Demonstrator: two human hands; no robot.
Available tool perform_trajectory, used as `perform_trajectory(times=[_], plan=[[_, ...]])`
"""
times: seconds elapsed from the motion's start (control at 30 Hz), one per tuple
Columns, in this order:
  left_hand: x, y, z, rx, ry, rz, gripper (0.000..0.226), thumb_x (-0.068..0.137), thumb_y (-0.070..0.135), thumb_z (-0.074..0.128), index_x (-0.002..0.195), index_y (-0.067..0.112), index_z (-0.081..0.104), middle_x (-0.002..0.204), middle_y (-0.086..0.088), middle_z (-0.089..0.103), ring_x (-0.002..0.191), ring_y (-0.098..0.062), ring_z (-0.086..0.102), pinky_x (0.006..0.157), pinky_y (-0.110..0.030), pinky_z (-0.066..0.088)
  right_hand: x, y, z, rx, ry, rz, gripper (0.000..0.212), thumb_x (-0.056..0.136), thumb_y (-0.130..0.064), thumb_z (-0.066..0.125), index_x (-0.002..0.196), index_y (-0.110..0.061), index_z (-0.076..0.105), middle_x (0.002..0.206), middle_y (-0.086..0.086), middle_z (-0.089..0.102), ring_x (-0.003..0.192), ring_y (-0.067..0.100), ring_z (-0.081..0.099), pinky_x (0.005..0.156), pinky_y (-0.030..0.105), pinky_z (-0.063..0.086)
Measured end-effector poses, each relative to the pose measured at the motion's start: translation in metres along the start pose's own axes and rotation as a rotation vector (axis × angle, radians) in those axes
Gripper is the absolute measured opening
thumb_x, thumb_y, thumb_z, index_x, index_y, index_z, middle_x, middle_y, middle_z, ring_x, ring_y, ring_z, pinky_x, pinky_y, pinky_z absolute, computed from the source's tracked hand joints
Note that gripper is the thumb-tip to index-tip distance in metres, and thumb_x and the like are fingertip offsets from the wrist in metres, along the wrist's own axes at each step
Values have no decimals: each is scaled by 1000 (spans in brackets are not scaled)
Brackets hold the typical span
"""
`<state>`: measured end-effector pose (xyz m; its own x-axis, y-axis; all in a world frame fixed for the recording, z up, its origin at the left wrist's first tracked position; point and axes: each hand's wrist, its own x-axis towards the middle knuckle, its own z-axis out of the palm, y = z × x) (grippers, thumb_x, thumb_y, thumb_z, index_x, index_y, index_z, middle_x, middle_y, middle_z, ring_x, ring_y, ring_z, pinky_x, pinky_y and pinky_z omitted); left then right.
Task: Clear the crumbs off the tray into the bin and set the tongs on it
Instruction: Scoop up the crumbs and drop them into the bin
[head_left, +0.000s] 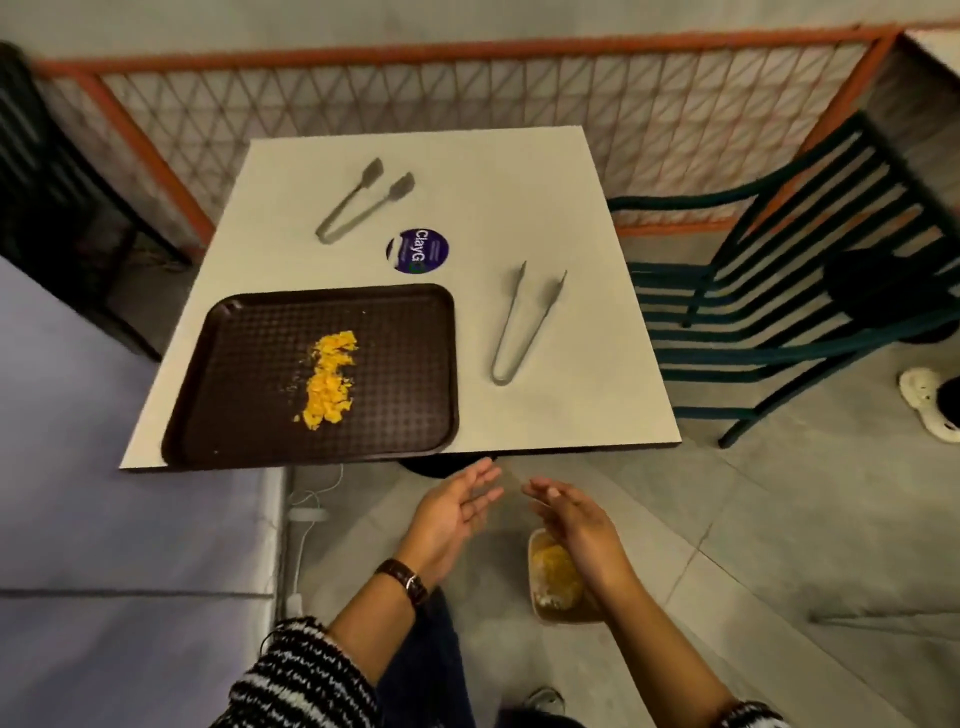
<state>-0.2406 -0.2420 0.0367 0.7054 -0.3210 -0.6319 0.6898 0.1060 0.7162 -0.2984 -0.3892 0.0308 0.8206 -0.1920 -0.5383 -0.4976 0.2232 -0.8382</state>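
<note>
A dark brown tray (395, 374) lies at the near left of a white table (582, 395), its corner over the table's edge. A heap of yellow crumbs (330, 379) sits in the tray's middle. Two metal tongs rest on the table: one pair (524, 322) right of the tray, another pair (363, 200) at the back. On the floor below stands a small bin (550, 577) with yellow crumbs inside. My left hand (457, 514) and my right hand (576, 519) hover open, palms facing each other, above the bin and below the table edge, holding nothing.
A round purple sticker (418, 251) marks the table's middle. A dark green slatted chair (779, 291) stands to the right. An orange-framed mesh fence (467, 93) runs behind. A blue-grey surface (104, 519) fills the left, with a white cable (306, 519) beside it.
</note>
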Motion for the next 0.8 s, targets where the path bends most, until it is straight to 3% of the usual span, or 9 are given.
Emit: perform_trajectory(times=[0.13,0.3,0.43,0.5,0.6,0.7,0.8], plan=[[9,32,-58,-56,77,37,38,99,25,32,132,12,47,135,-7,53,107,-13,57,92,-22,42,38,-15,61,-82,-89,-5,20,96,-20,44,105,-22,63,113,4,67,109,17,61,96,27,45],[27,84,-135,-79,151,55,36,99,23,32,129,13,50,134,-7,54,114,-19,55,110,-35,31,80,-29,140,-149,-130,3,20,96,-20,46,106,-21,63,112,5,67,105,15,62,93,24,47],[49,115,-187,-91,190,63,36,99,23,31,127,15,52,133,-6,56,114,-16,57,107,-31,34,113,-39,192,-213,-128,0,26,96,-11,45,115,-5,61,114,11,65,99,15,63,76,8,49],[59,128,-208,-90,196,65,37,99,22,33,129,12,50,133,-7,57,113,-15,58,101,-29,38,127,-42,212,-268,-109,-27,25,96,-10,45,113,-7,63,112,10,65,97,12,62,73,4,46],[69,138,-230,-129,216,74,38,98,22,36,131,8,49,133,-9,56,111,-17,59,94,-28,43,139,-42,234,-361,-91,-72,24,96,-14,46,110,-17,65,113,3,65,102,11,61,80,8,44],[77,141,-246,-153,245,74,38,97,23,38,130,9,49,131,-7,58,107,-12,60,86,-22,45,155,-43,249,-451,-84,-134,24,95,-12,48,113,-13,64,122,2,60,117,13,54,100,21,39],[82,142,-258,-218,295,75,37,97,20,39,129,7,50,128,-7,58,101,-10,61,83,-20,45,183,-47,257,-572,-114,-228,29,94,-11,50,122,-9,59,138,5,49,130,14,42,107,19,27]])
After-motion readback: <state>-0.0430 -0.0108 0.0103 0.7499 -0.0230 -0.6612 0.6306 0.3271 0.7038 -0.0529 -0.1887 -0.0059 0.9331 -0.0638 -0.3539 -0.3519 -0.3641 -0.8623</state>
